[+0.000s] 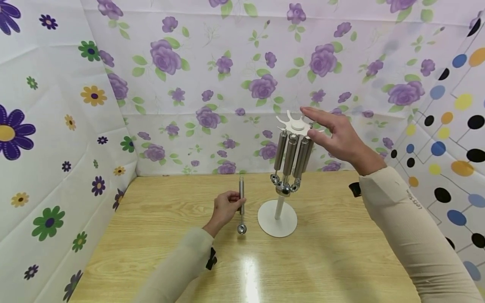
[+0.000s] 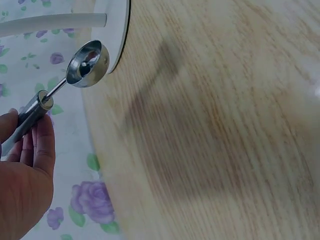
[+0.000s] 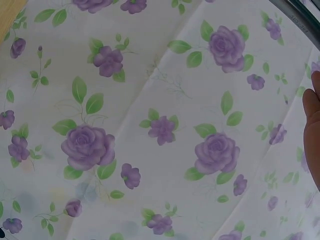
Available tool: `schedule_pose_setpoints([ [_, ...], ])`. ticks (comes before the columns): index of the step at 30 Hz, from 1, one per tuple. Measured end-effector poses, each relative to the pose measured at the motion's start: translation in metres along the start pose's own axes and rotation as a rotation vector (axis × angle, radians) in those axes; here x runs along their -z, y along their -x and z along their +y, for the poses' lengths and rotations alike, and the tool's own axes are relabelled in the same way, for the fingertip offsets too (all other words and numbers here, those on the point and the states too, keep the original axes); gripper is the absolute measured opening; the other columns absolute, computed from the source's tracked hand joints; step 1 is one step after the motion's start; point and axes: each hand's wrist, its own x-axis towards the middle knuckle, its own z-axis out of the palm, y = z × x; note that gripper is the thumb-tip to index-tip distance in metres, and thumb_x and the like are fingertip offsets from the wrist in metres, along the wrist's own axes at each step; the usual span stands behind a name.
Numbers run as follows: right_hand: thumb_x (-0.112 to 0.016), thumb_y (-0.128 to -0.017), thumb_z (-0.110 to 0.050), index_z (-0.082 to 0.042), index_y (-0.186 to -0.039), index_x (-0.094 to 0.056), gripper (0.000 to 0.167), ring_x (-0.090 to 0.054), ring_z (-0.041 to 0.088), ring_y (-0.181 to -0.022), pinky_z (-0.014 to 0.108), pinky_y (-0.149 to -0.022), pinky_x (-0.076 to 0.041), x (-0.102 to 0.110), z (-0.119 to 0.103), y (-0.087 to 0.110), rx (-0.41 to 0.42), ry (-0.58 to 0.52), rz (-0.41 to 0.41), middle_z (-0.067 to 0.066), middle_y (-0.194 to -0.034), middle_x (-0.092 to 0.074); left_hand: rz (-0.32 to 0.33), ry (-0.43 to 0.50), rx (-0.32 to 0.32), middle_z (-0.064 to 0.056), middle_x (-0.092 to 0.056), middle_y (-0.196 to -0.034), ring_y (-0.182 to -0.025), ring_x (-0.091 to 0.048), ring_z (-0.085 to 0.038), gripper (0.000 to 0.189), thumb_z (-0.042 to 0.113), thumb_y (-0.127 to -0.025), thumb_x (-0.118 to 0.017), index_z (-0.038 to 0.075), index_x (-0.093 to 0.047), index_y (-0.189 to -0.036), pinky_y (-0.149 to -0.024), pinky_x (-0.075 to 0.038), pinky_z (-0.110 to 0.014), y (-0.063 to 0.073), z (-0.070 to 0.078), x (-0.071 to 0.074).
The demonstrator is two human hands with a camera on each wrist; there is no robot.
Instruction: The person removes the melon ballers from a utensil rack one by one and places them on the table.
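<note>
My left hand (image 1: 227, 206) pinches the steel handle of a melon baller (image 1: 241, 202) between thumb and fingers. It hangs bowl down over the table in the head view; in the left wrist view its round bowl (image 2: 89, 65) shows close up. My right hand (image 1: 341, 136) is at the top of a white rotating utensil rack (image 1: 297, 125), fingers extended and thumb apart, right at the hooks on its right side. Several steel utensils (image 1: 291, 155) with round bowls hang from the rack. The right wrist view catches part of a steel handle (image 3: 300, 20) beside the fingers.
The rack's round white base (image 1: 278, 227) stands on a wooden table (image 1: 322, 261), just right of the melon baller. Flowered cloth (image 1: 212, 84) hangs behind, with patterned cloth at both sides. Light glares on the table's front part.
</note>
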Motion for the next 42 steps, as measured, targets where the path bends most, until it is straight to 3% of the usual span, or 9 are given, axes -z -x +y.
schedule_pose_setpoints([
  [5,-0.059,-0.101,-0.031,-0.007,-0.148,-0.049,0.053,-0.040,0.032,-0.141,0.056,-0.111,-0.036,0.000,-0.001,0.000,-0.002,-0.005,0.004,0.013,-0.150,-0.047,0.021,-0.001,0.035,-0.011,-0.068,-0.093,-0.078,-0.069,-0.017,0.023,0.011,-0.091,-0.076,-0.003,-0.071,-0.109,-0.074,-0.062,-0.037,-0.006,-0.009,-0.004],
  [12,-0.058,-0.102,-0.034,-0.006,-0.147,-0.050,0.054,-0.041,0.032,-0.140,0.045,-0.113,-0.037,-0.003,0.000,0.002,0.014,-0.005,0.030,0.013,-0.150,-0.048,0.032,-0.039,0.072,-0.010,-0.070,-0.091,-0.076,-0.070,-0.017,0.024,0.010,-0.089,-0.077,-0.003,-0.073,-0.109,-0.067,-0.061,-0.029,-0.013,-0.019,-0.012],
  [28,-0.052,-0.098,-0.060,-0.001,-0.144,-0.052,0.075,-0.046,0.039,-0.135,0.026,-0.113,-0.034,-0.011,0.008,0.002,0.087,-0.031,0.119,0.018,-0.145,-0.051,0.040,-0.011,0.236,-0.014,-0.074,-0.089,-0.073,-0.072,-0.020,0.019,0.005,-0.086,-0.079,-0.005,-0.075,-0.102,-0.065,-0.062,-0.033,-0.023,-0.035,-0.025],
  [35,-0.050,-0.097,-0.063,0.001,-0.143,-0.052,0.078,-0.047,0.040,-0.134,0.029,-0.113,-0.034,-0.011,0.008,0.002,0.100,-0.015,0.132,0.019,-0.145,-0.052,0.056,-0.039,0.284,-0.015,-0.073,-0.085,-0.067,-0.071,-0.019,0.016,0.002,-0.085,-0.079,-0.006,-0.074,-0.098,-0.063,-0.062,-0.035,-0.021,-0.035,-0.029],
  [42,-0.050,-0.097,-0.064,-0.001,-0.143,-0.052,0.079,-0.046,0.038,-0.135,0.050,-0.114,-0.035,-0.012,0.006,0.002,0.075,-0.009,0.132,0.018,-0.145,-0.052,0.076,-0.091,0.328,-0.014,-0.072,-0.080,-0.065,-0.071,-0.020,0.015,0.004,-0.084,-0.081,-0.006,-0.075,-0.094,-0.061,-0.061,-0.032,-0.024,-0.040,-0.032],
])
